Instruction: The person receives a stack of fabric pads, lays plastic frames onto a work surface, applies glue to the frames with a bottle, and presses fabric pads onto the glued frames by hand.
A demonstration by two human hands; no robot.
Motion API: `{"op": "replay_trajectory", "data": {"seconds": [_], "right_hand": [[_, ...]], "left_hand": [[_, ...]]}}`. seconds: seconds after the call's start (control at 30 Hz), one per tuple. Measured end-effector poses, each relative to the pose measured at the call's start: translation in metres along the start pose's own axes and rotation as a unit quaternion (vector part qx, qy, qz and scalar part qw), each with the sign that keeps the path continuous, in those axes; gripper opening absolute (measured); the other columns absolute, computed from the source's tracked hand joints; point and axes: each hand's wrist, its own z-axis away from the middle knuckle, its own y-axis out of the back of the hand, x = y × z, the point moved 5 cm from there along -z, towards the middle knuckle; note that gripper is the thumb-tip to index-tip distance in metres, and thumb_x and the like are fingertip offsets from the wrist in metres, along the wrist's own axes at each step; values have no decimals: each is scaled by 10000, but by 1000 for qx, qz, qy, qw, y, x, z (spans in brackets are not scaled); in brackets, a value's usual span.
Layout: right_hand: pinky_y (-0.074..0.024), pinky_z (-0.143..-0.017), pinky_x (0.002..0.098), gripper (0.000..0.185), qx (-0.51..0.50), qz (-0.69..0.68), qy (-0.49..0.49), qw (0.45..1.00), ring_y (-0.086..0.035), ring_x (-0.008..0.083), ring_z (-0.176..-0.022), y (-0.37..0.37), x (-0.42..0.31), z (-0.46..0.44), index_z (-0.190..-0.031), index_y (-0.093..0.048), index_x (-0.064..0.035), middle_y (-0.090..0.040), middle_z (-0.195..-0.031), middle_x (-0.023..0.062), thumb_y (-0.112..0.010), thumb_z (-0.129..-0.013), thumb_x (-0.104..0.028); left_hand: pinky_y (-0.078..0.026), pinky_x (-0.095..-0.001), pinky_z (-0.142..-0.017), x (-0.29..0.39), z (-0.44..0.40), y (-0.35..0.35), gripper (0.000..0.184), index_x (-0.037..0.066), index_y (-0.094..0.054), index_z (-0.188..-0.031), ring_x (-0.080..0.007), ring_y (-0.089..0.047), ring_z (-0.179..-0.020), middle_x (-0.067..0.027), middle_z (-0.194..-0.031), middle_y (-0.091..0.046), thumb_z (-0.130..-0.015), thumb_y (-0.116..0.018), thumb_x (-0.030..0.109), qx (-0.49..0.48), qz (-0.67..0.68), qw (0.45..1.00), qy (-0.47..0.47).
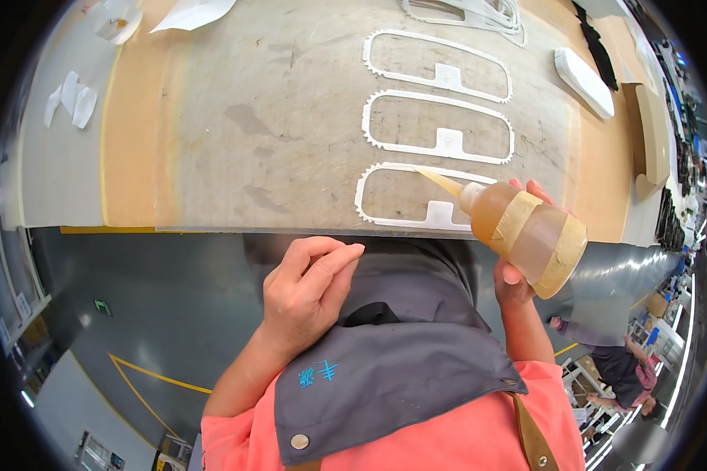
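Observation:
My right hand [517,284] grips a squeeze bottle [530,235] of amber liquid, wrapped with bands of tape. Tilted to the left, its pale pointed nozzle [440,182] lies over the nearest white frame [361,192], a flat rounded piece with toothed ends and an inner tab. Part of that frame is hidden behind the bottle. Near the table edge, in front of my apron, my left hand [310,286] is closed with its fingers pressed together, and nothing shows in it. Two similar frames, a middle one [367,122] and a farther one [369,55], lie in line beyond.
More white frames are piled [479,14] at the far side of the worktable [236,173]. On the right are a white stack [584,82], a black strip [597,47] and a cardboard piece [648,141]. Paper scraps [72,100] and a plastic cup [118,20] lie left. Another person [620,373] is at lower right.

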Motion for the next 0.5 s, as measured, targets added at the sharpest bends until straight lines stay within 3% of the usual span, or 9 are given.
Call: {"op": "replay_trajectory", "data": {"seconds": [0.13, 0.37, 0.5], "right_hand": [[-414, -1092, 617, 1170, -29, 55, 16, 998, -503, 475, -1313, 18, 8, 5, -1510, -204, -166, -436, -1467, 243, -748, -678, -783], [-449, -1070, 594, 1171, 9, 82, 11, 997, -550, 454, -1268, 44, 6, 3, -1466, -231, -130, -492, -1414, 236, -750, -653, -794], [-456, -1067, 581, 1167, 17, 99, 13, 995, -571, 450, -1247, 62, 8, 3, -1455, -239, -119, -504, -1404, 237, -747, -655, -798]], "left_hand": [[-504, -261, -552, 3, -3, -4, 208, 38, -760, -1004, -144, -635, -672, -63, -953, -646, -822, -757, -63, 7, -5, 1000, -10], [-497, -268, -543, 11, -8, -10, 219, 52, -762, -1017, -144, -633, -655, -54, -957, -641, -823, -763, -49, -13, -27, 1000, -8], [-483, -230, -518, 14, -9, -15, 223, 57, -766, -1017, -118, -626, -745, -50, -968, -661, -830, -751, -64, -28, -41, 999, -1]]}}
